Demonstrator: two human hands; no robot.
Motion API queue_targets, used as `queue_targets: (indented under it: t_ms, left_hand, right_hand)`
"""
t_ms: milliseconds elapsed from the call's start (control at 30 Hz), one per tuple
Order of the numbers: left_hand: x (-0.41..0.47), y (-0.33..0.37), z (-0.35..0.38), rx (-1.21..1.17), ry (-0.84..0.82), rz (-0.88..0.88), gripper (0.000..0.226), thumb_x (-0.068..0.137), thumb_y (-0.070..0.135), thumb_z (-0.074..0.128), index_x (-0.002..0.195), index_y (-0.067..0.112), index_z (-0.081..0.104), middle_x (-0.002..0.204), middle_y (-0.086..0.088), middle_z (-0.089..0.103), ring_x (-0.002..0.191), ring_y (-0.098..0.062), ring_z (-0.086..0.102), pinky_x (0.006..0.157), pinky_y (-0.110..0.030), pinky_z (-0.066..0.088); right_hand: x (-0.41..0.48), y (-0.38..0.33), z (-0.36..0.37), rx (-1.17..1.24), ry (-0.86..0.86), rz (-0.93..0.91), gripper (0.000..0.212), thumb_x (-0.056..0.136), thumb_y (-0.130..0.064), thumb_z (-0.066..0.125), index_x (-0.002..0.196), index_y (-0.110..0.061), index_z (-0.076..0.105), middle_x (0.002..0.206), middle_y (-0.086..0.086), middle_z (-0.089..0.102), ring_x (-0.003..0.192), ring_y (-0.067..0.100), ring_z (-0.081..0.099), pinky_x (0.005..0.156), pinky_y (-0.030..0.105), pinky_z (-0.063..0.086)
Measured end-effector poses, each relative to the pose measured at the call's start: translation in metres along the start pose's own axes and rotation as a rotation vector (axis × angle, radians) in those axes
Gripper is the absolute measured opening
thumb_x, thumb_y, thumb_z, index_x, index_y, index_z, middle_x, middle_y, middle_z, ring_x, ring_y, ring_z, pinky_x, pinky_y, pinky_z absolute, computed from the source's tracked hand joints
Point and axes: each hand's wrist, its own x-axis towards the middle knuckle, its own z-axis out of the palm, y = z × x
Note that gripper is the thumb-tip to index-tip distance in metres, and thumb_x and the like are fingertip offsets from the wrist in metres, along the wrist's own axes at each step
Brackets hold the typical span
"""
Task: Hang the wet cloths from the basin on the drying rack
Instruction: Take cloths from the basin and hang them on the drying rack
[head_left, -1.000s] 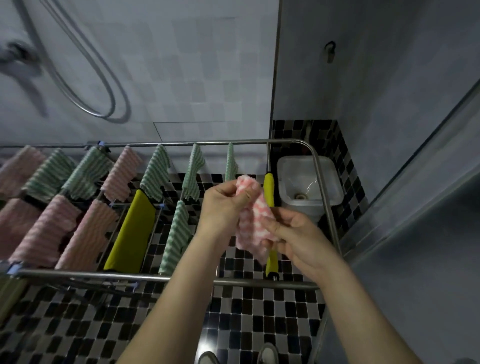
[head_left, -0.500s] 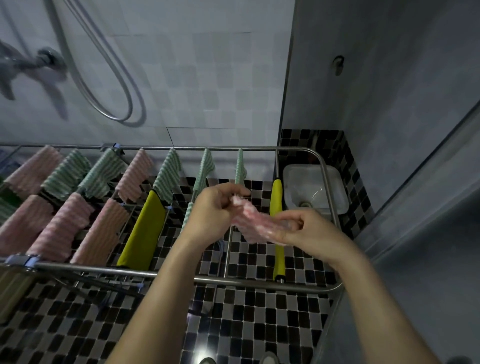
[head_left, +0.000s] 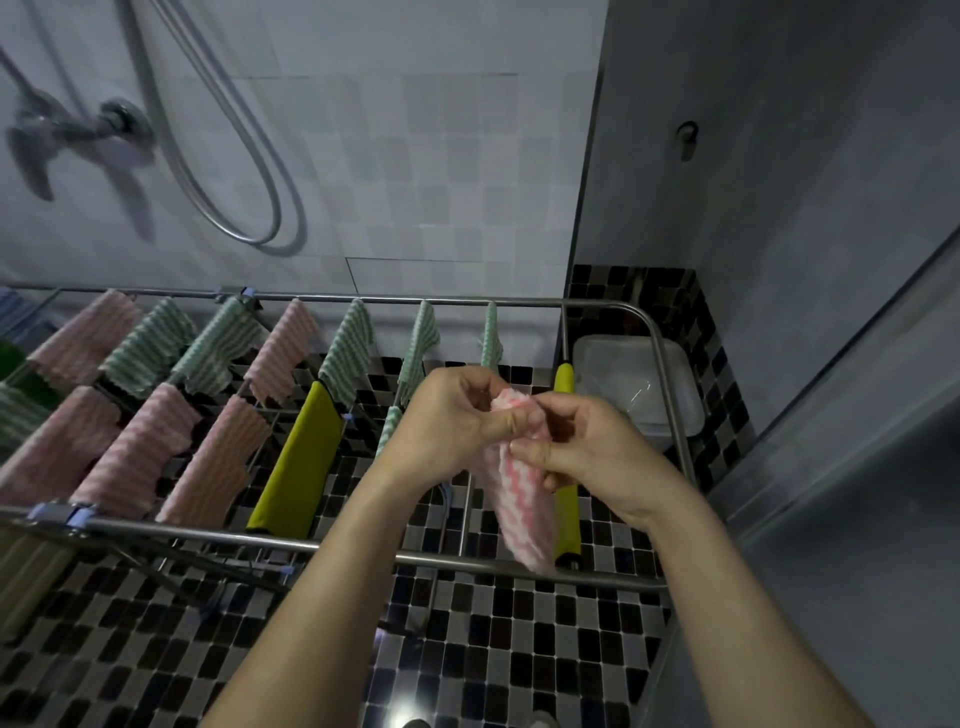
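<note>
A pink-and-white striped cloth (head_left: 519, 499) hangs from both my hands above the right end of the steel drying rack (head_left: 270, 543). My left hand (head_left: 457, 421) pinches its top edge on the left and my right hand (head_left: 582, 441) pinches it on the right, the two hands almost touching. The cloth droops down to the rack's near rail. The white basin (head_left: 670, 384) stands on the floor behind the rack's right end; I see no cloth in it.
Several pink, green-striped and yellow cloths (head_left: 301, 457) hang on the rack's rods to the left. A yellow-sleeved rod (head_left: 565, 509) runs just right of the held cloth. A shower hose (head_left: 234, 171) loops on the tiled wall. Grey wall and glass panel close the right side.
The cloth was stretched sideways between my hands half a second ago; now my hands are close together and it hangs down lengthwise. The view has tilted slightly.
</note>
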Motion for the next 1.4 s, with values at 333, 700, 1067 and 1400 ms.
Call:
queue_targets:
  t_ms: [333, 700, 1067, 1400]
  left_hand:
    - [-0.005, 0.004, -0.040, -0.183, -0.313, -0.149, 0.005, 0.082, 0.003, 0.069, 0.083, 0.007, 0.067, 0.082, -0.005, 0.071, 0.075, -0.018, 0.068, 0.070, -0.027, 0.056]
    - [0.005, -0.008, -0.064, 0.259, -0.180, 0.110, 0.036, 0.080, 0.052, 0.066, 0.081, 0.017, 0.073, 0.065, -0.002, 0.069, 0.056, -0.019, 0.061, 0.056, -0.041, 0.053]
    - [0.023, -0.018, -0.109, 0.250, -0.487, 0.016, 0.025, 0.072, 0.018, 0.084, 0.095, 0.019, 0.073, 0.092, -0.005, 0.074, 0.088, -0.025, 0.069, 0.086, -0.049, 0.055]
    - [0.037, -0.036, -0.118, 0.515, -0.386, 0.049, 0.014, 0.076, 0.032, 0.080, 0.077, 0.024, 0.069, 0.070, 0.012, 0.065, 0.062, 0.001, 0.056, 0.060, -0.016, 0.044]
  right_hand:
    - [0.006, -0.015, 0.002, 0.050, 0.004, 0.035, 0.010, 0.088, -0.015, 0.066, 0.083, -0.019, 0.073, 0.075, -0.008, 0.068, 0.063, -0.002, 0.057, 0.053, 0.016, 0.043]
    - [0.030, -0.036, 0.055, 0.159, 0.046, 0.115, 0.032, 0.086, -0.038, 0.062, 0.108, -0.016, 0.070, 0.087, -0.001, 0.069, 0.082, 0.013, 0.064, 0.072, 0.032, 0.054]
    - [0.052, -0.045, 0.055, -0.296, 0.092, 0.115, 0.035, 0.075, 0.006, 0.073, 0.102, -0.017, 0.070, 0.090, 0.006, 0.066, 0.078, 0.012, 0.062, 0.076, 0.026, 0.054]
    - [0.062, -0.044, 0.043, -1.082, 0.256, 0.230, 0.034, 0.081, -0.001, 0.056, 0.062, -0.029, 0.059, 0.072, -0.014, 0.059, 0.069, 0.011, 0.058, 0.058, 0.025, 0.043]
